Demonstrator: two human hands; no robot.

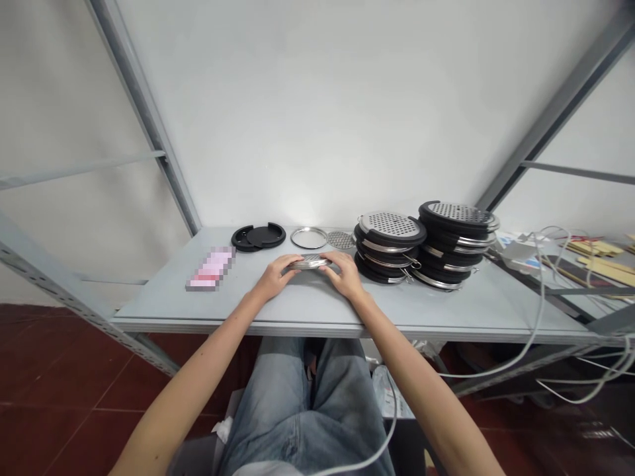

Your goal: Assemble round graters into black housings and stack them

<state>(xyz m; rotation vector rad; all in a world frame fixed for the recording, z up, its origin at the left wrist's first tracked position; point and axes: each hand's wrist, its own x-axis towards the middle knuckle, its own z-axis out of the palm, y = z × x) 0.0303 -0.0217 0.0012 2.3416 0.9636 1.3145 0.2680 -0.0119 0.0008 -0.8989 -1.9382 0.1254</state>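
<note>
Between my two hands is a small stack of round, shiny metal discs or rings, held just above the shelf top. My left hand grips its left edge, fingers on top and thumb in front. On the opposite edge, my right hand is closed in the same way. Behind them lie a thin metal ring and a perforated metal disc. To the left of the ring sits a round black part with a smaller black disc inside its rim.
Two stacks stand on the right: black-rimmed perforated discs and a taller similar stack. A blurred pink phone-like item lies left on the grey shelf. White cables hang at the right, near metal posts.
</note>
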